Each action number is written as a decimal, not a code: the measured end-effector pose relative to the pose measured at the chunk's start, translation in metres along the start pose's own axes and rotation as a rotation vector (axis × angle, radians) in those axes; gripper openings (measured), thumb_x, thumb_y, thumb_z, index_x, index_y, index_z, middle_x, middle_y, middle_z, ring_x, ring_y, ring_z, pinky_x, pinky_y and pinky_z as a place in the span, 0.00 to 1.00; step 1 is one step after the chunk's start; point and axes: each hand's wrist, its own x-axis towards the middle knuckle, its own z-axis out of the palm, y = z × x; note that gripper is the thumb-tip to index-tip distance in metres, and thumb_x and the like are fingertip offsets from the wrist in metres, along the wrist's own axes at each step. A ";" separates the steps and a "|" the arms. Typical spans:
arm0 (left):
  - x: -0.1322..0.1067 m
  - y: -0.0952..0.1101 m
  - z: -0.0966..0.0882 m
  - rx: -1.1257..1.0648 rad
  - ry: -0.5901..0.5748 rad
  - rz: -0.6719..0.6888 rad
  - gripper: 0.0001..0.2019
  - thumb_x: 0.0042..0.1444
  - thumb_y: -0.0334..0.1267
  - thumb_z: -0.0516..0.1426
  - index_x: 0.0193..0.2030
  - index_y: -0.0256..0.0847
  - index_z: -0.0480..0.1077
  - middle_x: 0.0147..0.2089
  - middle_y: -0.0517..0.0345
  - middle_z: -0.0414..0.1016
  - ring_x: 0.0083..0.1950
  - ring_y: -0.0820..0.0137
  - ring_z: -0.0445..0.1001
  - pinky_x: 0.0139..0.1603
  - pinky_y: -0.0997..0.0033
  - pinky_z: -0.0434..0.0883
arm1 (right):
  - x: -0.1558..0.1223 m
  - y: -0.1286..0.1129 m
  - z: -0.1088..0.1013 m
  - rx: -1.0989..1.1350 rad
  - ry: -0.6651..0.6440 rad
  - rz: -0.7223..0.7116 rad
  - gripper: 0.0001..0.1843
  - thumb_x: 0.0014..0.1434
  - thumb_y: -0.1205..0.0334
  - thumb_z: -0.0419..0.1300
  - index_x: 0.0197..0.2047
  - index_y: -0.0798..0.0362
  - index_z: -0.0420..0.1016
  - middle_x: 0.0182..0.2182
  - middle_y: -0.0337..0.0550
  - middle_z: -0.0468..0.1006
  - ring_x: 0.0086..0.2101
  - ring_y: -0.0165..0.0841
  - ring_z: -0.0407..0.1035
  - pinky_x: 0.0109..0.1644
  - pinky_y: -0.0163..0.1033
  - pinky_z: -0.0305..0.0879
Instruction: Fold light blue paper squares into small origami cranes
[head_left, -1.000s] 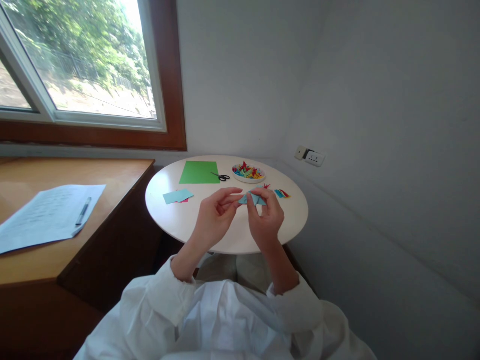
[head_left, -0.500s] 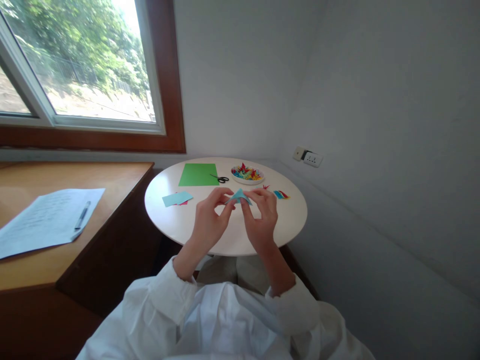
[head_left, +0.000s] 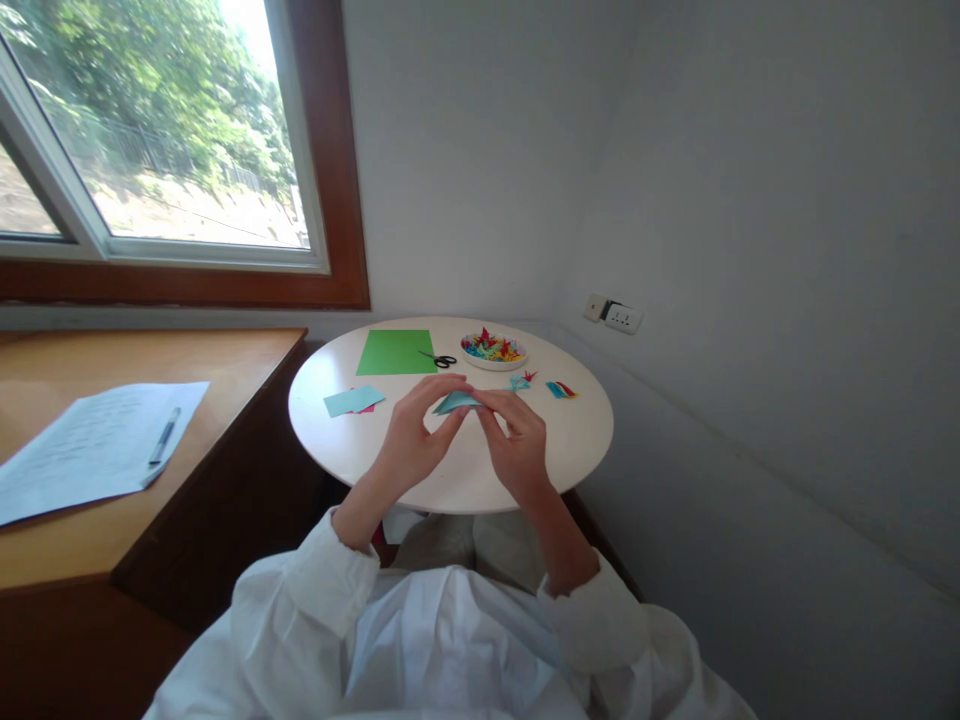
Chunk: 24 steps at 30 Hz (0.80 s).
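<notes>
A folded piece of light blue paper (head_left: 456,401) is held above the round table, between both hands. My left hand (head_left: 417,432) pinches it from the left, thumb below and fingers over the far side. On the right, my right hand (head_left: 516,440) closes thumb and fingertips on its other end. The fingertips hide part of the folds. Just beyond my right fingers lie a small light blue folded paper piece (head_left: 517,383) and a red paper crane (head_left: 530,377).
The white round table (head_left: 337,450) carries a green sheet (head_left: 390,352), black scissors (head_left: 444,361), light blue paper (head_left: 352,401) over pink, a white dish (head_left: 495,365) of colourful paper cranes and coloured strips (head_left: 562,390). A wooden desk (head_left: 247,350) with a written sheet (head_left: 90,440) and pen (head_left: 165,436) stands left.
The held blue paper has turned from a raised peak to a flatter, slanting shape, slightly further left. My right hand has shifted a little left, uncovering the small blue piece behind it.
</notes>
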 end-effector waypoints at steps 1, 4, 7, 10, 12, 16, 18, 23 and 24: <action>0.000 -0.001 -0.001 -0.030 -0.021 -0.014 0.09 0.54 0.33 0.54 0.42 0.39 0.68 0.44 0.49 0.73 0.48 0.66 0.71 0.51 0.63 0.67 | 0.000 0.000 0.000 0.022 -0.010 0.015 0.10 0.56 0.70 0.54 0.38 0.51 0.75 0.33 0.43 0.78 0.36 0.32 0.72 0.42 0.40 0.69; 0.000 -0.002 -0.004 -0.037 -0.022 -0.009 0.08 0.53 0.35 0.55 0.41 0.40 0.69 0.42 0.50 0.74 0.45 0.67 0.72 0.48 0.65 0.69 | -0.002 0.001 0.001 0.081 -0.035 0.091 0.10 0.55 0.70 0.55 0.38 0.49 0.75 0.33 0.42 0.78 0.35 0.32 0.72 0.40 0.39 0.70; -0.001 -0.001 -0.005 0.040 0.012 0.039 0.07 0.52 0.34 0.55 0.39 0.40 0.70 0.40 0.52 0.75 0.44 0.67 0.72 0.46 0.67 0.69 | -0.004 0.003 0.004 0.153 -0.005 0.186 0.10 0.54 0.68 0.56 0.38 0.49 0.75 0.32 0.40 0.79 0.32 0.30 0.73 0.35 0.36 0.72; -0.002 0.000 -0.005 0.104 0.028 0.063 0.06 0.52 0.33 0.55 0.37 0.40 0.70 0.38 0.53 0.75 0.42 0.68 0.73 0.44 0.68 0.69 | -0.005 0.004 0.005 0.194 0.024 0.227 0.08 0.53 0.68 0.57 0.36 0.50 0.75 0.30 0.39 0.78 0.28 0.29 0.73 0.32 0.35 0.72; -0.002 -0.001 -0.005 0.123 0.034 0.054 0.06 0.52 0.34 0.55 0.37 0.40 0.70 0.38 0.53 0.75 0.41 0.69 0.73 0.44 0.68 0.69 | -0.005 0.004 0.004 0.177 0.011 0.215 0.07 0.53 0.68 0.58 0.34 0.51 0.76 0.29 0.40 0.78 0.29 0.29 0.73 0.33 0.34 0.71; -0.002 -0.003 -0.006 0.122 0.040 0.007 0.06 0.53 0.35 0.55 0.37 0.39 0.70 0.37 0.53 0.75 0.40 0.69 0.73 0.43 0.69 0.69 | -0.004 0.002 0.002 0.098 -0.026 0.154 0.06 0.53 0.68 0.57 0.33 0.51 0.76 0.30 0.41 0.79 0.32 0.30 0.73 0.36 0.36 0.71; -0.002 -0.003 -0.007 0.107 0.037 -0.004 0.05 0.52 0.35 0.56 0.37 0.39 0.69 0.37 0.53 0.75 0.40 0.69 0.73 0.42 0.69 0.69 | -0.004 0.001 0.001 0.084 -0.039 0.140 0.07 0.54 0.68 0.57 0.34 0.51 0.75 0.30 0.41 0.79 0.32 0.30 0.73 0.36 0.36 0.71; -0.001 -0.003 -0.012 0.079 -0.020 0.071 0.02 0.54 0.34 0.54 0.33 0.40 0.68 0.38 0.53 0.75 0.43 0.68 0.72 0.46 0.67 0.68 | -0.002 -0.003 -0.002 0.097 -0.068 0.071 0.07 0.54 0.68 0.57 0.35 0.50 0.75 0.32 0.41 0.79 0.35 0.31 0.73 0.39 0.38 0.70; -0.001 -0.002 -0.013 0.076 -0.032 0.086 0.02 0.54 0.33 0.53 0.33 0.40 0.67 0.38 0.52 0.74 0.44 0.68 0.72 0.46 0.67 0.67 | -0.002 -0.003 -0.003 0.101 -0.075 0.047 0.07 0.54 0.68 0.57 0.35 0.50 0.75 0.32 0.41 0.79 0.35 0.31 0.73 0.40 0.38 0.70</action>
